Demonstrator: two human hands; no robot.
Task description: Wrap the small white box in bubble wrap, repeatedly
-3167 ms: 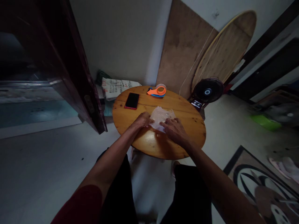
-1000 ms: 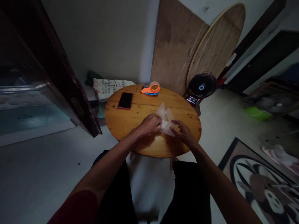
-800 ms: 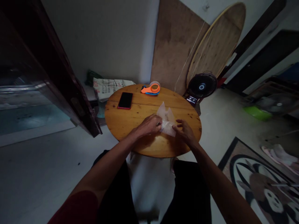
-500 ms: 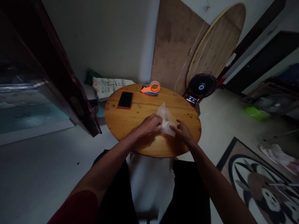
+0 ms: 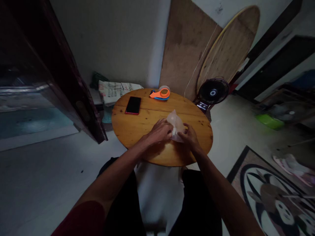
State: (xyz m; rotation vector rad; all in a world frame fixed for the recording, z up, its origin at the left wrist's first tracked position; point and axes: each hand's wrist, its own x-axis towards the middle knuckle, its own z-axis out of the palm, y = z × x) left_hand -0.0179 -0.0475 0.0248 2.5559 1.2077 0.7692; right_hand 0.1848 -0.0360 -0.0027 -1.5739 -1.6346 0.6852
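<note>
A piece of whitish, see-through bubble wrap (image 5: 175, 122) lies on the round wooden table (image 5: 152, 113), its far end coming to a point. Bunched around its middle is a whiter lump whose contents I cannot make out. My left hand (image 5: 161, 130) is closed on the left side of the wrap, fingers curled down. From the right, my right hand (image 5: 190, 136) grips the opposite edge with thumb and bent fingers. Both palms hide parts of the wrap.
Toward the back of the table stand an orange and blue tape dispenser (image 5: 161, 94) and, left of it, a dark phone (image 5: 133, 105). Beyond the right edge is a black fan (image 5: 213, 92). A printed sack (image 5: 118, 91) lies behind the table.
The right fingers have closed in from a spread pose onto the wrap. The wrap's right flap has been drawn inward, making it narrower and more rounded. My left fingers have shifted slightly.
</note>
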